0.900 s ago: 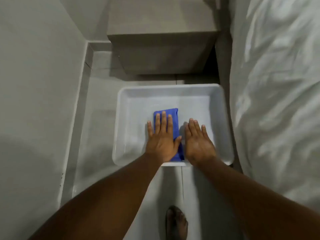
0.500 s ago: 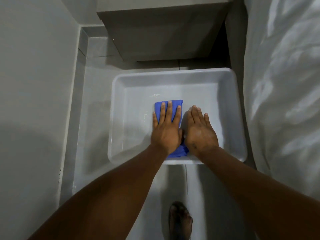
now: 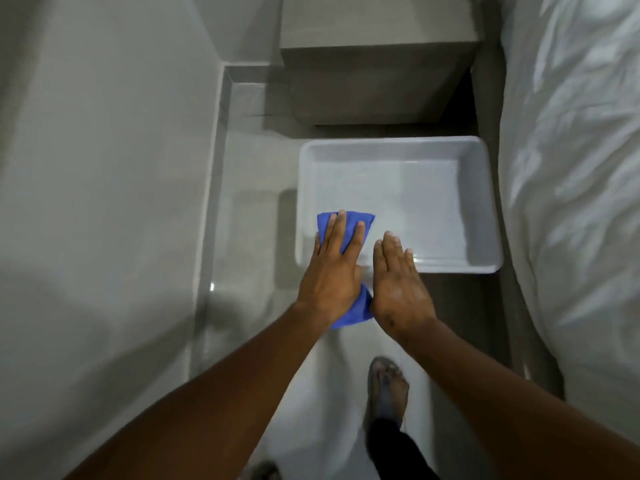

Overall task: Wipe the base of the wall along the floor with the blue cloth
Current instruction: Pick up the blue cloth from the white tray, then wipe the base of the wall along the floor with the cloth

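Foot: a bare foot (image 3: pixel 388 389) stands on the pale tiled floor (image 3: pixel 252 237) near the bottom edge of the view, with a dark trouser leg (image 3: pixel 394 448) behind it.
Arms: both bare forearms reach forward and down from the lower corners of the view.
Left hand: the left hand (image 3: pixel 332 275) lies flat, palm down, on the blue cloth (image 3: pixel 349 313), fingers straight and slightly spread; it presses on the cloth and does not curl around it.
Blue cloth: folded into a long strip, it shows past the fingertips at the far end and below the wrist at the near end. Its far end lies over the near left corner of the tub, its near end is over the floor; whether it touches the floor I cannot tell.
Right hand: the right hand (image 3: pixel 398 285) is flat and empty, fingers together, just beside the left hand and touching the cloth's near end, its fingertips over the tub's near rim.
Tub: a white shallow rectangular plastic tub (image 3: pixel 485 209) sits on the floor, nothing else inside it.
Wall base: the grey skirting strip (image 3: pixel 207 220) runs along the left edge of the floor, well apart from the cloth.
Wall: a plain pale wall (image 3: pixel 104 168) rises on the left.
Bed: rumpled white bedding (image 3: pixel 571 168) fills the right side, just beside the tub.
Cabinet: a grey-brown cabinet (image 3: pixel 377 81) stands at the far edge of the floor, beyond the tub.
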